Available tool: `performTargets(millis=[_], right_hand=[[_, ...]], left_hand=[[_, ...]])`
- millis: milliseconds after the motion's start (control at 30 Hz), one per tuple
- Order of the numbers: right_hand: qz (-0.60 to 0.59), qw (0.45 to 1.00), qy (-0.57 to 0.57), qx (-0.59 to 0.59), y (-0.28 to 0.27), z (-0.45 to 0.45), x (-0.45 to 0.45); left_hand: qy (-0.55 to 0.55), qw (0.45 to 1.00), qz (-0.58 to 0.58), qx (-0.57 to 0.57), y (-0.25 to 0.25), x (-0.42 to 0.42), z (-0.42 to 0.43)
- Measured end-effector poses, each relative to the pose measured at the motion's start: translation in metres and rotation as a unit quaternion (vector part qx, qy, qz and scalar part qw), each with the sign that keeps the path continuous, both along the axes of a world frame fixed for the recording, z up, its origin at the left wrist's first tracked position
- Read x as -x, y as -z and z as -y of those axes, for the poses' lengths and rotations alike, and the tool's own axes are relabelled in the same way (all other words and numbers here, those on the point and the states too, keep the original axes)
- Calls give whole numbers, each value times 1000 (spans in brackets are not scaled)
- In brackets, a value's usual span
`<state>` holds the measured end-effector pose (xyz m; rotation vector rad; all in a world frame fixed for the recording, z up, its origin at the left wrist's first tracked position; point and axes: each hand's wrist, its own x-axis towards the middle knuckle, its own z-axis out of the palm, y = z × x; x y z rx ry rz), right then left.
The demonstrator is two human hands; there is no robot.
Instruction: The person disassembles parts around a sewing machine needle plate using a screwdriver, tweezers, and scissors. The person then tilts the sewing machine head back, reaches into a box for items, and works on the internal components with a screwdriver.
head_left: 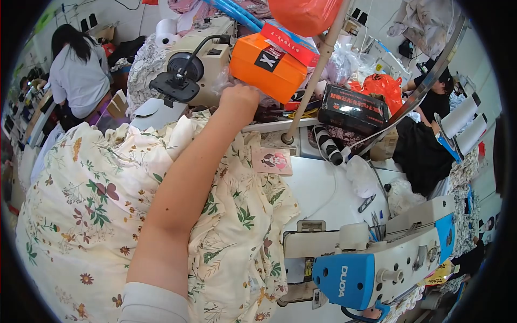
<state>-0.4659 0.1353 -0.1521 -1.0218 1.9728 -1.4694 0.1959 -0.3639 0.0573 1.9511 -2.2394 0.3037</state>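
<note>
Around us spreads a crowded sewing room, with a person in a pale top (81,81) at the upper left and another person in black (435,99) at the upper right. Across the left and middle of our white table (315,185) lies a heap of cream floral fabric (102,215), bunched and creased, its leaf and flower print facing up. Our left hand (239,100) reaches over it, the forearm crossing above the cloth, and its fingers are curled at some clear plastic (221,82) just beside the orange box (264,72); with its back turned to us, we cannot tell whether it grips the plastic. What looks like a bit of our right hand (371,313) shows at the bottom edge near the blue-and-white sewing machine (385,269), too little to tell how it is held. On top of the orange box rests a red box (291,44), and right of the slanting pole (315,81) we see a black box (353,111). A pink card (272,161) lies beside the fabric, near the pole's foot.
</note>
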Motion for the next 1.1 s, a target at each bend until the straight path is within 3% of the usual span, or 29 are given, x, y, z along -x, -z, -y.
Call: performTargets(millis=[33,100,200,300,400,533,767,1000,1100], right_hand=[[161,980,95,-64,-12,5,-10],[163,979,101,-66,0,-4,3],[86,988,103,-73,17,-11,18],[2,988,124,-92,37,-16,35],[-52,982,150,-106,55,-19,56],[24,987,136,-84,11,12,15],[-91,987,68,-112,-8,63,24],[-130,982,35,-135,-19,73,16],[-133,980,24,-146,-23,65,3]], left_hand=[[11,999,13,33,-1,1,-2],[35,999,-17,11,-14,7,-7],[84,993,-73,-29,-23,20,-6],[165,978,-115,-56,11,40,19],[157,975,-139,-71,45,52,48],[139,977,-138,-82,44,49,39],[123,978,-119,-122,33,41,35],[72,988,-121,-68,44,45,32],[76,988,-64,-121,38,35,32]])
